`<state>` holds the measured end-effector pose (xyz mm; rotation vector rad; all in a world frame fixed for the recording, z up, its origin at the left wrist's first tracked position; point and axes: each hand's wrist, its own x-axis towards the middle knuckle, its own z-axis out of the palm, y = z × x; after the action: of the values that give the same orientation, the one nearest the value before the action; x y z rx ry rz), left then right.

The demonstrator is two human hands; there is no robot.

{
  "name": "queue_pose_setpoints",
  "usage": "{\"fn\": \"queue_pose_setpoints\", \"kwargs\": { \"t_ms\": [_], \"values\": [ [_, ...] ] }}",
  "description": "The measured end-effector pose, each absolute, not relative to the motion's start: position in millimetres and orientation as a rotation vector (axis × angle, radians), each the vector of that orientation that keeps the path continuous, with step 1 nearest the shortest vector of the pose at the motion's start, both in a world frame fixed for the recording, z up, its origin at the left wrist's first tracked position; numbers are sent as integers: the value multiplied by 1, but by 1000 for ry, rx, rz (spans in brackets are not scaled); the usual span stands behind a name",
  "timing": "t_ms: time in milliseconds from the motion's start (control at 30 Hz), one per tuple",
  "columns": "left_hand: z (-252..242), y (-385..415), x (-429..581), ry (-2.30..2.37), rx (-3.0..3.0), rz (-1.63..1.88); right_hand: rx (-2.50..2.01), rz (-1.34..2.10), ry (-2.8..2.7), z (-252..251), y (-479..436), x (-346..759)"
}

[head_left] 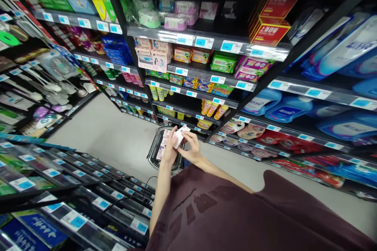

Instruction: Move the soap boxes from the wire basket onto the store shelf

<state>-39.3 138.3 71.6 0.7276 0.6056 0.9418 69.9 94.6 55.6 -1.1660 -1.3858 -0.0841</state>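
Between my two hands is a small white and pink box [180, 136], tilted, above a dark shopping basket [151, 150]. My left hand [170, 147] grips its left side, and my right hand [192, 148] has its fingers closed on the right side. Inside the basket lie several small pink and white boxes [160, 153], partly hidden by my left hand and forearm. Similar pink boxes [159, 49] are stacked on the shelf ahead, behind a pink card with a printed figure.
Shelves of wrapped soap bars [224, 62] and red boxes [271, 31] stand ahead. Blue detergent bottles [284, 108] fill the right side. Kitchen utensils [44, 80] hang at the left. Another shelf rack [97, 188] stands close at the lower left, beside the grey floor [112, 141].
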Motion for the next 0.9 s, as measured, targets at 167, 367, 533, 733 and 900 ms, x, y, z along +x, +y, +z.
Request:
{"fn": "queue_pose_setpoints", "kwargs": {
  "t_ms": [167,367,533,733,900],
  "values": [
    [80,137,-45,504,597,919,-1125,-101,-1471,70,93,67],
    [80,133,-42,513,558,969,-1124,-95,-1548,65,91,71],
    [88,129,-41,572,495,1024,-1117,3,-1565,60,85,72],
    [98,126,-44,502,473,967,-1247,91,-1453,78,82,82],
    [99,124,-43,485,481,872,-1287,287,-1504,78,79,91]
  ]
}}
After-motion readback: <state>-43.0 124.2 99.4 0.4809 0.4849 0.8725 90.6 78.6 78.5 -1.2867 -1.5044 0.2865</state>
